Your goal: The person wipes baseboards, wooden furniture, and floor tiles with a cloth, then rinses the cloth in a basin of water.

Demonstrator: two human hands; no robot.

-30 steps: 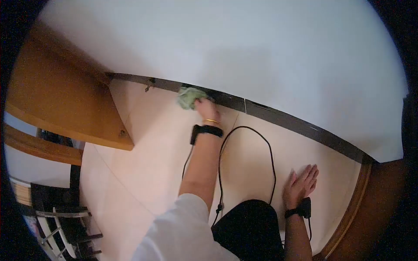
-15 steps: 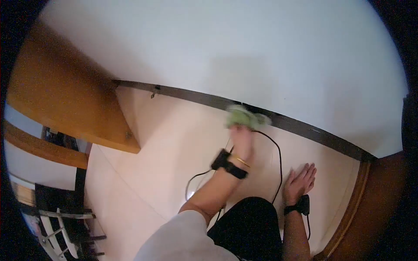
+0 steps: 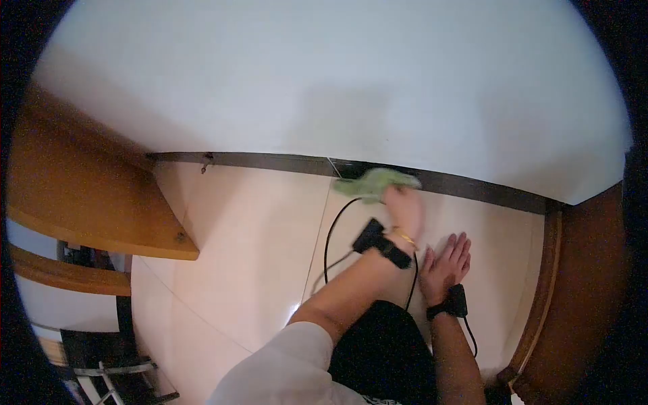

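My left hand (image 3: 403, 208) is closed on a green and white cloth (image 3: 375, 184), slightly blurred by motion. The cloth lies against the dark baseboard (image 3: 466, 184) where the white wall meets the floor. Its fingertips are partly hidden in the folds. Flat on the pale tiled floor (image 3: 236, 216), to the right and nearer my body, rests my right hand (image 3: 444, 268), palm down with fingers stretched out and nothing held. Each wrist wears a black strap with a small box, and a gold bangle circles the left wrist.
Black cables (image 3: 328, 233) loop over the floor near both arms. An open wooden door (image 3: 101, 196) stands at the left, and a brown wooden frame (image 3: 587, 270) borders the right. A doorstop-like fitting (image 3: 205, 162) sits by the baseboard. A metal-framed chair (image 3: 121, 371) is at lower left.
My left hand has slid the cloth to the right along the baseboard, past a joint in it. The view has turned slightly. My right hand stays flat on the floor.
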